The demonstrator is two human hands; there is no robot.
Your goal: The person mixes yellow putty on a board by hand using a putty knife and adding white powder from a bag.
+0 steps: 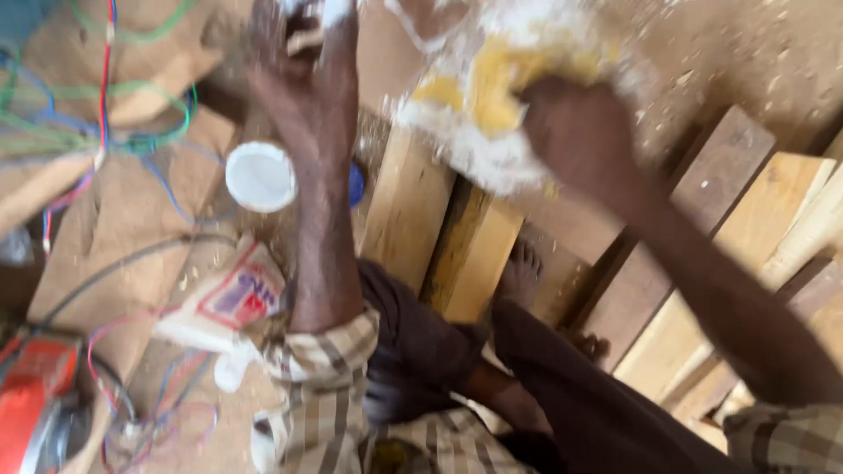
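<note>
My right hand (575, 132) presses into a yellow and white mass (492, 96), like wet paste mixed with sawdust, spread on a wooden plank at the top middle. My left hand (303, 79) is raised over the floor at the upper left, smeared with white at the fingertips; the blur hides whether it holds anything. Just below it sits a round white lid or tub (261, 176), with a blue cap (356, 184) peeking out behind my forearm.
Wooden planks (408, 206) lie side by side across the sawdust-covered floor. Tangled coloured wires (105, 123) run at the left. An orange power tool (35, 386) sits bottom left beside a white printed bag (233, 298). My bare foot (520, 274) rests on the planks.
</note>
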